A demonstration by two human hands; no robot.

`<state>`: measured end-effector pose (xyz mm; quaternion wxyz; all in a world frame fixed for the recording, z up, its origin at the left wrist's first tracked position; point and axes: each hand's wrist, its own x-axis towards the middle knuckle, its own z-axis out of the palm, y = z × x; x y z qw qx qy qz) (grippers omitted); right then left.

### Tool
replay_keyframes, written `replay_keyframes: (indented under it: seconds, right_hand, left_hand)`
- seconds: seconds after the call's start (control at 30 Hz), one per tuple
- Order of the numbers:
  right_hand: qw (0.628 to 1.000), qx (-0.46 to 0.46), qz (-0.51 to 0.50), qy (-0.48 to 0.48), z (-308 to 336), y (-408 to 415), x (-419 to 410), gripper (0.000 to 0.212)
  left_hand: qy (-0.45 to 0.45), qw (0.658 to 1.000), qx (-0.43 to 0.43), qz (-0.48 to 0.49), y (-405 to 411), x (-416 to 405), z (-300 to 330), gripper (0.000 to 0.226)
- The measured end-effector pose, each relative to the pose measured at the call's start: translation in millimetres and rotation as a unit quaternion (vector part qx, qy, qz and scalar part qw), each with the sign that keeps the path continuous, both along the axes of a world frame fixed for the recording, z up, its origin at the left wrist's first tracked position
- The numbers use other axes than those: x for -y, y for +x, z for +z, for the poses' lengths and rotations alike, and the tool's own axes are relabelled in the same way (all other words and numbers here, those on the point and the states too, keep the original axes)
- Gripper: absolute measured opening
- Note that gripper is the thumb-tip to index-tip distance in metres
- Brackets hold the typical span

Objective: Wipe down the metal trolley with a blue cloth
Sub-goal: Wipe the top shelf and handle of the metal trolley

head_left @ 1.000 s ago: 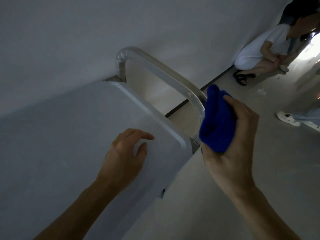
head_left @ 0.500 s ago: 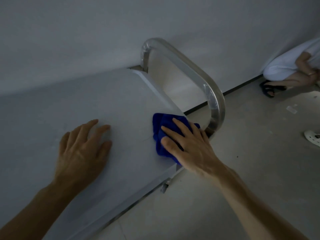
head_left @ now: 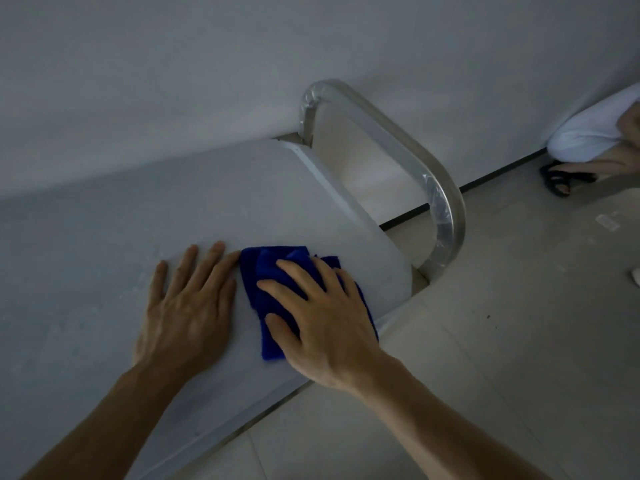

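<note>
Blue cloth (head_left: 266, 292) pressed flat on the trolley top (head_left: 138, 237) under spread fingers (head_left: 294, 271) of the right hand (head_left: 323, 320), close to the handle (head_left: 408, 157) end, left hand (head_left: 188, 306) open and empty just beside, unwiped length stretching away from the handle.

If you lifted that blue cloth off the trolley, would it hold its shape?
Probably not: the blue cloth lies bunched in soft folds under the right hand, so it likely droops. It looks light, and should slide easily on the smooth trolley top.
</note>
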<state>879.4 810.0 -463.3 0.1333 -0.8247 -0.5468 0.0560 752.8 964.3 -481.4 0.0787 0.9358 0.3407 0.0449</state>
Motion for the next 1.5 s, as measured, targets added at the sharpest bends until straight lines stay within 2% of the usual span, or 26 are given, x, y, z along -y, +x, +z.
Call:
replay_keyframes:
  seconds: [0.07, 0.23, 0.33, 0.43, 0.57, 0.77, 0.83, 0.93, 1.03, 1.1, 1.2, 1.3, 1.5]
  right_hand:
    - [1.000, 0.012, -0.021, -0.004, 2.0, 22.6, 10.6, 0.046]
    - [0.976, 0.071, -0.199, -0.047, 3.5, 96.4, 18.0, 0.055]
    - [0.969, 0.091, -0.223, -0.051, -0.9, 102.9, -10.9, 0.058]
    - [0.976, 0.076, -0.199, -0.037, -1.7, 99.9, -49.4, 0.056]
    - [0.995, 0.045, -0.084, -0.014, -2.6, 69.6, -84.8, 0.053]
    - [0.998, 0.043, 0.037, 0.017, -4.3, 30.8, -44.2, 0.046]
    - [0.998, 0.066, 0.010, 0.000, -5.8, 45.1, -20.0, 0.047]
    - [0.990, 0.083, -0.110, -0.034, -0.7, 87.5, -2.1, 0.053]
    - [0.976, 0.055, -0.208, -0.031, 5.1, 126.6, -22.2, 0.058]
    - [0.972, 0.042, -0.229, -0.031, 4.8, 138.2, -49.4, 0.061]
    - [0.975, 0.085, -0.198, -0.062, 1.1, 136.5, -88.3, 0.062]
    - [0.984, 0.084, -0.145, -0.055, 0.0, 119.8, -114.1, 0.058]
    - [0.997, 0.046, 0.054, -0.016, 1.8, 60.3, -109.0, 0.054]
  left_hand:
    - [0.001, 1.000, -0.004, 0.000, 0.2, 0.8, 2.3, 0.062]
    - [-0.002, 1.000, 0.000, 0.010, 4.3, 5.0, 6.2, 0.060]
    - [0.003, 1.000, 0.002, 0.014, 5.7, 5.8, 5.6, 0.060]
    - [0.003, 1.000, 0.003, 0.017, 5.9, 5.9, 5.9, 0.062]
    - [-0.010, 1.000, 0.008, 0.022, 7.4, 2.7, 4.6, 0.061]
    - [-0.018, 0.999, 0.019, 0.024, 5.7, 3.3, 7.1, 0.061]
    - [-0.013, 0.999, 0.027, 0.024, 5.9, 4.2, 9.9, 0.061]
    - [-0.005, 0.998, 0.050, 0.025, 7.5, 6.2, 13.5, 0.058]
    - [0.004, 0.998, 0.058, 0.020, 8.4, 6.1, 11.9, 0.055]
    - [0.012, 0.998, 0.058, 0.016, 8.7, 5.0, 9.8, 0.054]
    - [0.026, 0.998, 0.059, 0.016, 9.1, 3.4, 7.0, 0.053]
    - [0.031, 0.998, 0.061, 0.016, 9.2, 2.3, 5.4, 0.052]
    - [0.017, 0.998, 0.053, 0.013, 6.9, 2.3, 6.7, 0.052]
